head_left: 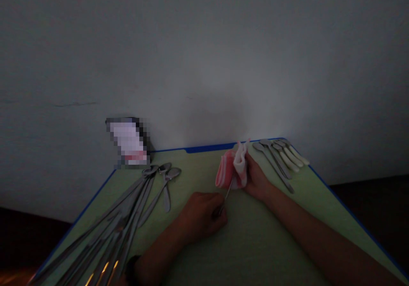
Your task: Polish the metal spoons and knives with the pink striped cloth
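My left hand (204,213) is closed around the handle of a slim metal utensil (228,191) above the middle of the table. The utensil's far end disappears into a folded pink-and-white cloth (225,171), so its kind is hidden; its handle resembles those of the nearby spoons. Gripping that cloth from the right side is my right hand (255,177), its fingers partly covered by the folds. Right of this hand lie metal spoons (276,160) and several white-handled utensils (289,158). Small spoons (166,184) rest to the left of my hands.
A pile of long metal utensils (118,218) spreads across the table's left side. At the back left, a blurred phone-like device (128,139) leans against the wall (204,64). The light-green table (255,243) has a blue edge and meets the wall at its far side.
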`<state>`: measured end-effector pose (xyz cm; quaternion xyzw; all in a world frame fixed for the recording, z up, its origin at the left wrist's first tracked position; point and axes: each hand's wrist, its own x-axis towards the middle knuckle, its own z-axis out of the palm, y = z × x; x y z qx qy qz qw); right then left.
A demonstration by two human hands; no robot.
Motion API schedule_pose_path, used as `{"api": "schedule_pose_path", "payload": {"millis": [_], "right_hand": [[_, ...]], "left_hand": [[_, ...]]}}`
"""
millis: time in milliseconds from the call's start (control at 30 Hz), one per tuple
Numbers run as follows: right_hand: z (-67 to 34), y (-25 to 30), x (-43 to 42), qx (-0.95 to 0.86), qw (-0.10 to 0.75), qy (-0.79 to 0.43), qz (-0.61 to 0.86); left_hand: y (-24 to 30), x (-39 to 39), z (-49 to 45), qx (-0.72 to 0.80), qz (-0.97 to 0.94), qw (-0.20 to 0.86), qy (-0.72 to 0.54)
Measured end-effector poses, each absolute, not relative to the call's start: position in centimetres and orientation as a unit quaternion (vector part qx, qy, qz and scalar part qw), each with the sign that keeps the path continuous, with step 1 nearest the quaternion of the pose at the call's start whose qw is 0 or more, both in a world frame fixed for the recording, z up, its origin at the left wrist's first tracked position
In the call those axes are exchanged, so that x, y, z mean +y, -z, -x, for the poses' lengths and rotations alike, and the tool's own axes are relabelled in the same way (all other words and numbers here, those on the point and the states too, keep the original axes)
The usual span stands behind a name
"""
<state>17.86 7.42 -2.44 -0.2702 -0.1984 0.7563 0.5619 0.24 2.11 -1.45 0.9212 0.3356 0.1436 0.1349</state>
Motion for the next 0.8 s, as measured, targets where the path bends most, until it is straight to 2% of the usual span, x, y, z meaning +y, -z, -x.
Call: {"api": "schedule_pose_path", "payload": {"millis": [167, 367, 633, 700, 800], "right_hand": [[-18.1, 2.5, 7.7, -0.246, 0.562, -0.747, 0.257], [-18.1, 3.4, 7.3, -0.272, 0.573, -0.713, 0.299], [-17.7, 3.0, 6.4, -0.333, 0.526, -0.699, 0.352], [-17.5, 3.0, 6.7, -0.283, 0.549, -0.697, 0.365], [-17.4, 3.5, 7.5, -0.166, 0.626, -0.668, 0.367]], "left_hand": [[1.4, 2.1, -0.4, 0.327, -0.932, 0.112, -0.109], [1.5, 1.9, -0.3, 0.34, -0.924, 0.119, -0.127], [1.0, 2.0, -0.6, 0.367, -0.901, 0.18, -0.145], [1.1, 2.1, -0.6, 0.369, -0.898, 0.188, -0.147], [1.3, 2.2, -0.6, 0.362, -0.901, 0.186, -0.149]]}}
